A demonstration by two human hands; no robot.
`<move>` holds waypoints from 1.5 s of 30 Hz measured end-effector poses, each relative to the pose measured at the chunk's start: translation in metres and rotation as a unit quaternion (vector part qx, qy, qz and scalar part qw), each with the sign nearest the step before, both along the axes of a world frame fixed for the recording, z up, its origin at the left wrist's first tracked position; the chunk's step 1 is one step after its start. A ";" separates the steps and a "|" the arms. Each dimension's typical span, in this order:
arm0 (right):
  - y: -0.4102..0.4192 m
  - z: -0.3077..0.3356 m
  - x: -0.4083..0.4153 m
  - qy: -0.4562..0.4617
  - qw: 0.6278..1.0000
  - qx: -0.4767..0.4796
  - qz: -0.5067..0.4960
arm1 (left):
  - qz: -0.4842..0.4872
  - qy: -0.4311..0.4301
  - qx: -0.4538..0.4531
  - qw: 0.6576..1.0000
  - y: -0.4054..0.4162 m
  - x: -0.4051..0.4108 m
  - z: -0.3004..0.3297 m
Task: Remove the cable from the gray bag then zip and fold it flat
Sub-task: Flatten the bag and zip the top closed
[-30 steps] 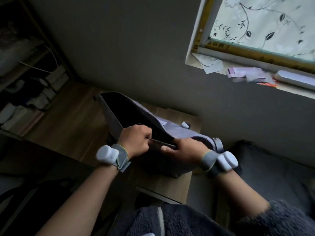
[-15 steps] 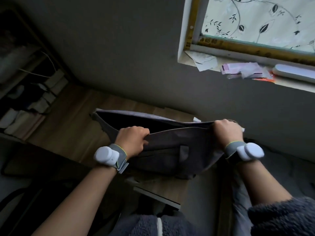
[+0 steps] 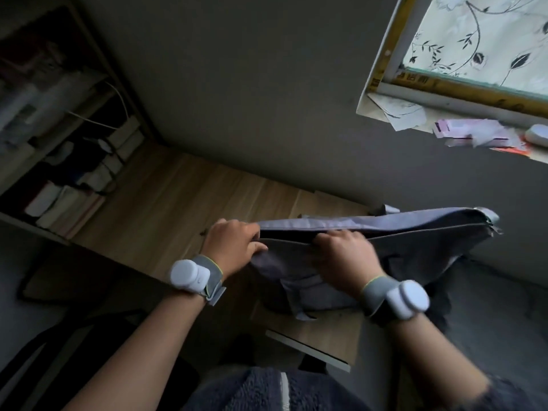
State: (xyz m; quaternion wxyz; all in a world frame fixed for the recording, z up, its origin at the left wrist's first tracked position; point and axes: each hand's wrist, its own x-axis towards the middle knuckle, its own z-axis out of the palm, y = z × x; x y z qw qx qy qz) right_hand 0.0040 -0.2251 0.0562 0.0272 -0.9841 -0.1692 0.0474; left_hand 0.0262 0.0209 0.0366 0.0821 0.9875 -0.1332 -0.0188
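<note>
The gray bag (image 3: 415,247) hangs upright over the wooden desk (image 3: 184,209), its top edge stretched level from left to right. My left hand (image 3: 234,247) grips the bag's left top corner. My right hand (image 3: 345,256) pinches the top edge near the middle, where the zipper line runs. To the right of that hand the opening looks closed up to the far end (image 3: 489,221); a narrow dark gap shows between my hands. No cable is in view.
A shelf with boxes and white cords (image 3: 74,161) stands at the left. A windowsill with papers (image 3: 474,134) is at the upper right. Dark bedding (image 3: 489,307) lies right of the desk, whose near edge (image 3: 308,348) is under the bag.
My right hand has slid left along the bag's top edge from the far right end to the middle. The view has swung left, so the bag now sits further right.
</note>
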 end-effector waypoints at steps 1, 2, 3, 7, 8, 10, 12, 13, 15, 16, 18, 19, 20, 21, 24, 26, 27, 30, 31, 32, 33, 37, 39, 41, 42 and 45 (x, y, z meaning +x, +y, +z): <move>0.026 -0.003 -0.005 0.001 1.000 0.014 0.009 | -0.020 0.006 -0.022 1.000 0.014 0.000 -0.003; 0.051 -0.004 -0.008 0.005 1.000 0.023 0.010 | -0.044 -0.004 -0.039 0.998 0.029 -0.001 -0.007; 0.062 -0.005 -0.011 0.008 0.999 0.028 0.016 | -0.051 -0.021 -0.049 0.997 0.033 -0.005 -0.009; 0.128 -0.014 -0.009 0.009 0.999 0.051 -0.002 | -0.014 0.044 -0.157 0.987 0.088 -0.008 -0.025; 0.129 -0.017 -0.009 0.008 0.998 0.060 -0.012 | -0.016 0.074 -0.183 0.980 0.087 -0.009 -0.027; 0.144 -0.020 -0.009 0.002 0.997 0.069 -0.037 | -0.014 0.103 -0.233 0.967 0.094 -0.008 -0.029; 0.156 -0.022 -0.013 0.003 0.993 0.097 -0.066 | -0.003 0.097 -0.271 0.958 0.099 -0.008 -0.029; 0.161 -0.021 -0.015 0.005 0.990 0.111 -0.085 | -0.006 0.092 -0.284 0.955 0.101 -0.008 -0.030; 0.167 -0.017 -0.019 0.007 0.981 0.153 -0.121 | -0.012 0.085 -0.296 0.951 0.100 -0.009 -0.031; 0.171 -0.016 -0.020 0.005 0.977 0.170 -0.128 | -0.011 0.085 -0.304 0.949 0.100 -0.009 -0.031; 0.183 -0.013 -0.022 0.008 0.978 0.168 -0.120 | -0.015 0.089 -0.316 0.944 0.103 -0.009 -0.031; 0.188 -0.013 -0.023 0.019 0.982 0.152 -0.114 | -0.020 0.092 -0.321 0.942 0.103 -0.009 -0.031; 0.190 -0.015 -0.024 0.028 0.984 0.134 -0.110 | -0.026 0.095 -0.326 0.940 0.102 -0.010 -0.031; 0.191 -0.016 -0.024 0.030 0.986 0.123 -0.110 | -0.033 0.092 -0.332 0.938 0.102 -0.010 -0.029; 0.189 -0.017 -0.021 -0.002 0.988 0.120 -0.102 | -0.064 0.070 -0.341 0.935 0.104 -0.005 -0.024; 0.185 -0.019 -0.019 -0.029 0.989 0.120 -0.080 | -0.082 0.058 -0.315 0.944 0.105 -0.004 -0.021; 0.180 -0.020 -0.019 -0.029 0.989 0.125 -0.075 | -0.080 0.051 -0.296 0.951 0.107 -0.004 -0.021; 0.152 -0.025 -0.017 0.011 0.992 0.100 -0.078 | -0.050 0.014 -0.226 0.973 0.121 0.010 -0.021; 0.137 -0.027 -0.014 0.017 0.994 0.067 -0.085 | -0.038 -0.001 -0.197 0.980 0.128 0.022 -0.018; 0.119 -0.026 -0.011 0.020 0.995 0.027 -0.094 | -0.020 -0.013 -0.169 0.985 0.133 0.037 -0.014; 0.099 -0.026 -0.008 0.021 0.994 -0.010 -0.108 | 0.004 -0.020 -0.145 0.989 0.138 0.052 -0.008; 0.040 -0.016 -0.005 0.041 0.975 -0.053 -0.214 | 0.127 -0.005 0.009 0.992 0.145 0.097 0.024; 0.047 -0.015 -0.002 0.023 0.981 -0.027 -0.192 | 0.094 -0.033 0.131 0.986 0.129 0.096 0.038; 0.063 -0.012 0.000 -0.010 0.988 -0.008 -0.151 | -0.060 -0.081 0.133 0.986 0.084 0.079 0.041; 0.070 -0.012 -0.002 -0.025 0.990 0.002 -0.140 | -0.148 -0.070 0.109 0.981 0.056 0.063 0.037; 0.078 -0.006 -0.008 -0.029 0.992 0.001 -0.126 | -0.252 0.010 0.062 0.966 0.004 0.027 0.017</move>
